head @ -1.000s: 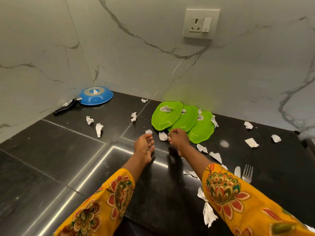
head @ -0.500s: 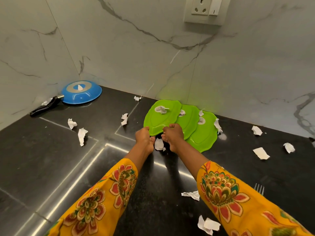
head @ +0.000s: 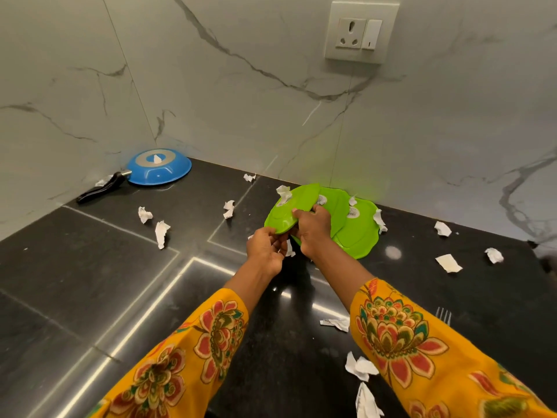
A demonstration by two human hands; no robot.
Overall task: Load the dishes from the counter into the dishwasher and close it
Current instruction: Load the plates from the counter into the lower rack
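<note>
Three green plates lie overlapped, upside down, near the back wall of the black counter (head: 90, 267). The left green plate (head: 286, 212) is tilted up off the counter, a crumpled paper scrap on its back. My left hand (head: 265, 248) grips its near rim and my right hand (head: 313, 230) holds its right edge. The middle green plate (head: 334, 206) and the right green plate (head: 358, 233) still lie flat behind my right hand. A blue pan (head: 156, 167) with a black handle sits upside down in the far left corner. A fork (head: 443, 315) peeks out beside my right sleeve.
Several torn white paper scraps (head: 161, 233) are strewn over the counter, some close to my sleeves (head: 361, 369). Marble walls close the back and left sides. A wall socket (head: 360, 33) sits above the plates.
Both hands reached forward to the left green plate, took hold of its rim and tilted it up off the counter. The view shifted nearer to the wall.
</note>
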